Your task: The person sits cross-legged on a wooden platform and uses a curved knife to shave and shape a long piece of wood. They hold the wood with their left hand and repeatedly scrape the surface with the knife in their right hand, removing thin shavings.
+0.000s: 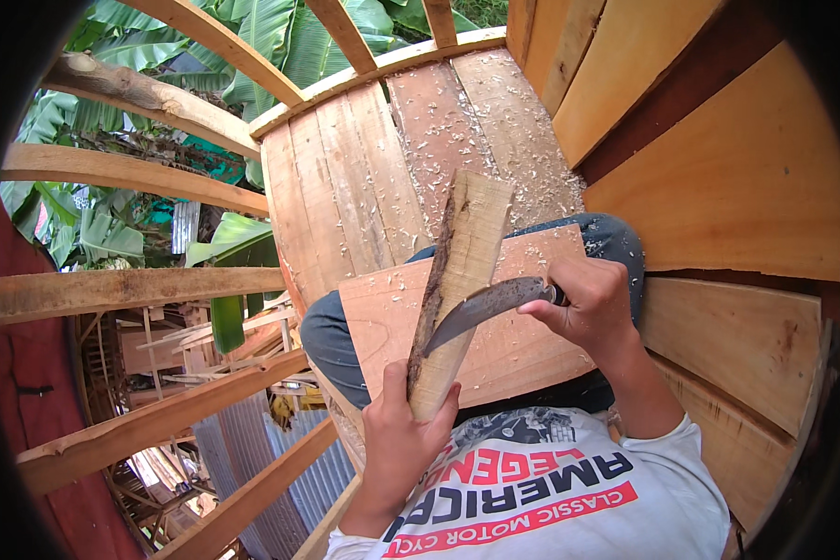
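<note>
My left hand (406, 431) is closed around the near end of a rough wooden plank (471, 247), thumb and fingers on opposite edges. The plank slants up and away, with dark bark along its left edge. In my right hand (590, 297) is the handle of a knife with a broad, curved, dark blade (485, 306). That blade lies across the plank, its tip by the bark edge. Beneath them a flat reddish board (532, 350) rests across my crossed legs, with a few shavings on it. The knife's handle is mostly hidden in my fist.
Wood shavings (439, 140) are scattered over the plank floor (345, 177) ahead. Spaced wooden slats (131, 287) form an open railing on the left, with banana leaves (126, 233) and corrugated metal sheets (252, 453) beyond. Wide boards (728, 187) wall the right side.
</note>
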`<action>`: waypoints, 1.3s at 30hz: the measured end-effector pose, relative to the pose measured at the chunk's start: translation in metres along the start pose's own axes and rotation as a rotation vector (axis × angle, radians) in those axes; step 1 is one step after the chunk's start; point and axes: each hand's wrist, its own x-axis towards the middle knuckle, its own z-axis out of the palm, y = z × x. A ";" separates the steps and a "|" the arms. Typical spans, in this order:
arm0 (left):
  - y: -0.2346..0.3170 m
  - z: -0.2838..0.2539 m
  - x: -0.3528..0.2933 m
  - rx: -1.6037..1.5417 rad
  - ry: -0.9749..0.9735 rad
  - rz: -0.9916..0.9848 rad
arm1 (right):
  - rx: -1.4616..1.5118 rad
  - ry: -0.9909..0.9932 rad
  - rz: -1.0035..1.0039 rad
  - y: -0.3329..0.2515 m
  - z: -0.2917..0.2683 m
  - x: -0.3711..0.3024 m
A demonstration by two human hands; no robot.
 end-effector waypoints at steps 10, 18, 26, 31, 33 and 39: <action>-0.005 -0.005 -0.010 0.037 -0.026 -0.067 | -0.021 0.138 0.409 0.043 -0.014 0.009; -0.002 -0.001 0.000 0.032 0.028 -0.043 | 0.084 -0.066 0.042 -0.020 0.010 -0.005; 0.006 0.000 0.001 0.040 0.023 -0.064 | -0.010 0.061 0.002 0.000 0.010 0.007; -0.002 -0.005 -0.014 0.054 -0.043 -0.082 | -0.096 0.152 0.569 0.066 -0.008 0.016; -0.005 -0.004 -0.022 -0.008 -0.072 -0.160 | -0.045 0.102 0.439 0.050 -0.013 0.022; -0.007 -0.003 -0.002 0.013 0.037 -0.077 | 0.075 -0.103 0.079 -0.018 0.009 0.003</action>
